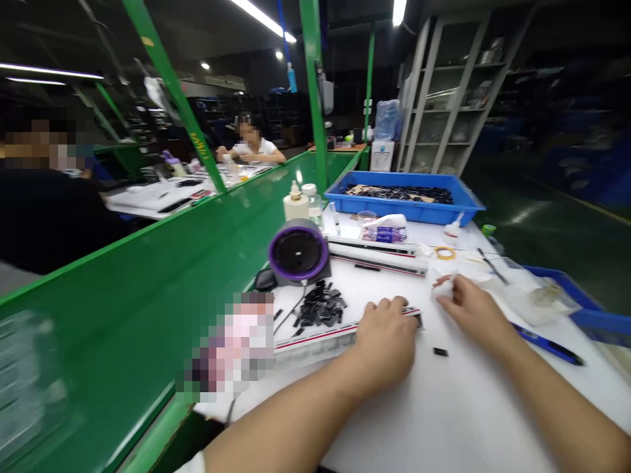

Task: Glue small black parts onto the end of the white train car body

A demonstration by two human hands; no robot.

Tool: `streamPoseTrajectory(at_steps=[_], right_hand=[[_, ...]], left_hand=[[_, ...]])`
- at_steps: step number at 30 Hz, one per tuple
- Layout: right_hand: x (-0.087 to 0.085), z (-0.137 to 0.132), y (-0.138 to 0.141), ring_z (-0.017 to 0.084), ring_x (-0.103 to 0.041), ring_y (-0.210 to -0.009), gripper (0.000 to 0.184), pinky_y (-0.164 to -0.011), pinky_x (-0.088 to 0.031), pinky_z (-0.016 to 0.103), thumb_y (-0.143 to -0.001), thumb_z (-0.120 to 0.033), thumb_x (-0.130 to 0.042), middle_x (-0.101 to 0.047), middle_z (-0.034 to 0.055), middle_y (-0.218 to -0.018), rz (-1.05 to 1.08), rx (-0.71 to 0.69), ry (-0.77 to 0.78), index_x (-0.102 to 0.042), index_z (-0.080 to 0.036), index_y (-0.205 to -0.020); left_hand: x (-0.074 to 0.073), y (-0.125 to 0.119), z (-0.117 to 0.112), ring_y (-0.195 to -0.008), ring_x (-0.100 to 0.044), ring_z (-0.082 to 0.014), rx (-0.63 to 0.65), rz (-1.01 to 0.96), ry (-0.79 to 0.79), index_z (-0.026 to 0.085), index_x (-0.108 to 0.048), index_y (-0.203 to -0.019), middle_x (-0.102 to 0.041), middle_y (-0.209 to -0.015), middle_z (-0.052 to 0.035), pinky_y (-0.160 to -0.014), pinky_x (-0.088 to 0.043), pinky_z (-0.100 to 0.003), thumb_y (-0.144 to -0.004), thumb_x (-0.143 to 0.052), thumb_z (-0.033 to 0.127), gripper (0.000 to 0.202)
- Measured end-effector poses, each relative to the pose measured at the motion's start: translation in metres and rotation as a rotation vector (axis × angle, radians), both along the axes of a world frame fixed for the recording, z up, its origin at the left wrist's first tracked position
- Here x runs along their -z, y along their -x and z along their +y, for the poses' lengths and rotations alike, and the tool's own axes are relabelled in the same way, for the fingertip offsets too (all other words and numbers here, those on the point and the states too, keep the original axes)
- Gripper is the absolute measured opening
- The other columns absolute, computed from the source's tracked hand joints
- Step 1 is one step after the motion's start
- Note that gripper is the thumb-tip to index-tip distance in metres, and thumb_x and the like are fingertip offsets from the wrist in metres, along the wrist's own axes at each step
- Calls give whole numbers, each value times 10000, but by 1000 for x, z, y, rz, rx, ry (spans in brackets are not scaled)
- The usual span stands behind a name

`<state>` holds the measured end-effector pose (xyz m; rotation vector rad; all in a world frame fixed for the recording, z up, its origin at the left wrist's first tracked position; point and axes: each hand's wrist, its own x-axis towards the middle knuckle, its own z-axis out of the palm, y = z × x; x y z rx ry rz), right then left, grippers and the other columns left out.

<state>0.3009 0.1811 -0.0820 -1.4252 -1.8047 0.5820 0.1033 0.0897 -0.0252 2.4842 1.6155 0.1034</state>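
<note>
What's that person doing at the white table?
Someone is at a white table. Their left hand rests on a long white rail with a red stripe, and the fingers of their right hand pinch a small white piece. A pile of little black parts lies beside the rail, near a round purple machine.

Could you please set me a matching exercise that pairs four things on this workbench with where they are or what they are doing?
Things:
1. left hand
2. right hand
3. pile of black parts
4. large blue tray

Places or states:
a. at the far end of the table
b. just in front of the purple-ringed device
c. resting on the long strip
d. pinching a small white piece

Pairs: 1-c, 2-d, 3-b, 4-a.
</note>
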Motion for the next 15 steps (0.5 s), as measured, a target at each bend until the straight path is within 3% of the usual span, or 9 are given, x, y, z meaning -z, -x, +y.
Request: streamPoseTrajectory(at_steps=[2, 7, 9, 11, 13, 15], right_hand=[[-5, -3, 2, 233, -599, -711, 328, -709, -497, 383, -740, -301, -595, -653, 56, -833, -107, -70, -12, -628, -184, -1044], [-38, -11, -15, 227, -591, -1007, 494, -846, -519, 342, -745, -201, -643, -593, 98, -1177, 19, -129, -210, -547, -181, -1229], [-57, -13, -39, 212, -601, -927, 385, -787, -523, 315, -764, -208, -628, -621, 78, -1067, 41, -13, -380, -601, -179, -1147], [-73, -14, -71, 185, -582, -736, 215, -669, -499, 289, -786, -256, -610, -612, 45, -838, 66, 224, -500, -655, -163, -975], [-79, -12, -100, 156, -517, -597, 210, -576, -443, 268, -802, -329, -599, -547, 7, -678, 119, 436, -475, -666, -147, -881], [-75, -5, -121, 149, -496, -561, 303, -547, -404, 258, -783, -398, -619, -537, -6, -638, 136, 487, -327, -682, -129, -908]], left_hand=[[-2, -1, 0, -1128, -523, -269, -15, -13, -18, 254, -639, -1101, -524, -1306, -91, -898, -430, -440, -850, -414, 179, 345], [1, -1, 8, -1139, -549, -267, -49, -26, -68, 288, -655, -1098, -523, -1353, -74, -900, -432, -454, -898, -372, 195, 359], [4, -1, 12, -1134, -557, -266, -51, -17, -74, 301, -662, -1086, -528, -1354, -64, -896, -435, -458, -902, -365, 208, 362], [4, -1, 14, -1141, -554, -262, -45, -12, -81, 304, -664, -1087, -528, -1355, -58, -895, -438, -456, -904, -352, 215, 372], [4, -1, 14, -1141, -554, -259, -43, -8, -79, 300, -663, -1090, -529, -1356, -58, -891, -443, -452, -904, -343, 218, 380], [3, -2, 13, -1131, -561, -257, -45, -5, -77, 298, -661, -1091, -529, -1356, -58, -886, -447, -451, -905, -341, 226, 377]])
